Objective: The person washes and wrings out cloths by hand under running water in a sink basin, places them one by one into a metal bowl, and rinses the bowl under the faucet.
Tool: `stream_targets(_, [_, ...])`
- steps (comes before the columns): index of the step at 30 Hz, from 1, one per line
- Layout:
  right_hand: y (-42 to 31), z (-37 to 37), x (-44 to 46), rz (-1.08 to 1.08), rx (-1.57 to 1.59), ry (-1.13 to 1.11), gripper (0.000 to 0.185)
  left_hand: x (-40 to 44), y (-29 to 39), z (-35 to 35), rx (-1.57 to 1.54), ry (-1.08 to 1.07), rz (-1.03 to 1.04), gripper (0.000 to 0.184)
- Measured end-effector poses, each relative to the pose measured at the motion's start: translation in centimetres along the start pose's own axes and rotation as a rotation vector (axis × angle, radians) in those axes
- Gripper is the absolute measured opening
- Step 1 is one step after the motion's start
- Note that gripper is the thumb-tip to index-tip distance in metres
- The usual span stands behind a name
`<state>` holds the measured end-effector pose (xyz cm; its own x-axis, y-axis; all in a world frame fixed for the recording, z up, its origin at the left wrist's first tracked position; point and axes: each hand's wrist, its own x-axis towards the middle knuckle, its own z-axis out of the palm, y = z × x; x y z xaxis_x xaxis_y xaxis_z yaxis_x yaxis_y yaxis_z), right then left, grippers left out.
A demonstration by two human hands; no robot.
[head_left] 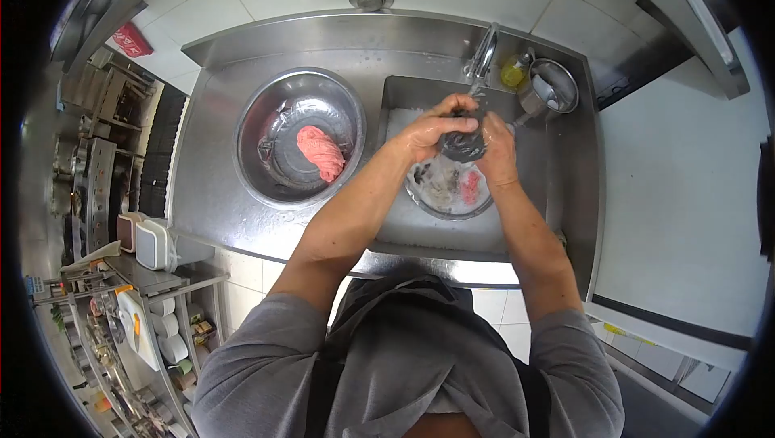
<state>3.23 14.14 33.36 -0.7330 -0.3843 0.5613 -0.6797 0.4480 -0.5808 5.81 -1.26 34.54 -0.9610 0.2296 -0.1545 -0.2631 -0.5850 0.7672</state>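
My left hand (434, 126) and my right hand (499, 151) are both closed around a dark wet cloth (462, 147), bunched up under the running faucet (484, 50). Below them, in the sink (444, 238), stands a round bowl (446, 214) of sudsy water. Something dark and a small pink cloth (470, 187) show among the suds. On the counter to the left, a large steel basin (246, 159) holds a twisted pink cloth (320, 152) and some thin, crumpled dark material along its inner side. The fingertips of my right hand are partly hidden behind the dark cloth.
A bottle of yellow liquid (514, 73) and a metal pot (571, 96) with things inside stand at the sink's back right corner. A white surface (678, 196) lies to the right. Shelves with stacked white bowls (165, 326) are at the lower left.
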Motion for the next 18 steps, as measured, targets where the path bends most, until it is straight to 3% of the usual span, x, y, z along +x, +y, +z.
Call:
stream_targets(1, [0.1,-0.3,0.3,-0.194,-0.108,-0.058,0.025,-0.4,-0.1,-0.2,-0.054,-0.077,-0.098,0.04])
stream_targets(2, [0.3,-0.5,0.5,-0.203,-0.117,-0.049,0.025,-0.6,-0.2,-0.6,-0.049,-0.089,-0.089,0.04])
stream_targets(4, [1.0,-0.5,0.5,-0.088,-0.172,-0.267,0.02,-1.1,-0.2,-1.1,-0.075,-0.137,-0.55,0.042])
stream_targets(6, [1.9,-0.2,-0.1,-0.065,-0.238,-0.328,0.019,-1.4,-0.6,-0.8,0.035,-0.123,-0.583,0.047])
stream_targets(8, [1.6,-0.5,-1.0,-0.137,-0.353,-0.452,0.022,-0.1,-4.3,-2.4,0.316,-0.114,-0.411,0.046])
stream_targets(9, [2.3,-0.2,-1.5,-0.136,-0.352,-0.455,0.022,0.3,-5.7,-2.7,0.55,-0.158,-0.203,0.052])
stream_targets(10, [3.7,0.7,-2.3,-0.099,-0.402,-0.525,0.023,-0.2,-5.9,-2.1,0.547,-0.157,-0.205,0.052])
stream_targets(12, [4.5,1.8,-3.8,-0.055,-0.448,-0.599,0.023,-1.7,-5.9,-0.4,1.458,0.086,-0.045,0.062])
stream_targets(14, [3.4,2.7,-5.7,0.235,-0.373,-0.543,0.033,-1.3,-9.6,-3.2,1.47,0.137,0.036,0.061])
stream_targets(16, [2.9,4.4,-8.3,0.374,-0.235,-0.47,0.037,-2.0,-10.5,-4.8,1.744,0.041,0.417,0.049])
stream_targets(17, [3.1,5.2,-9.8,0.505,-0.092,-0.394,0.042,-2.6,-10.8,-5.1,1.74,0.041,0.418,0.049])
stream_targets(18, [4.1,6.2,-11.5,0.504,-0.093,-0.394,0.042,-3.1,-11.0,-5.3,1.78,0.007,0.465,0.047])
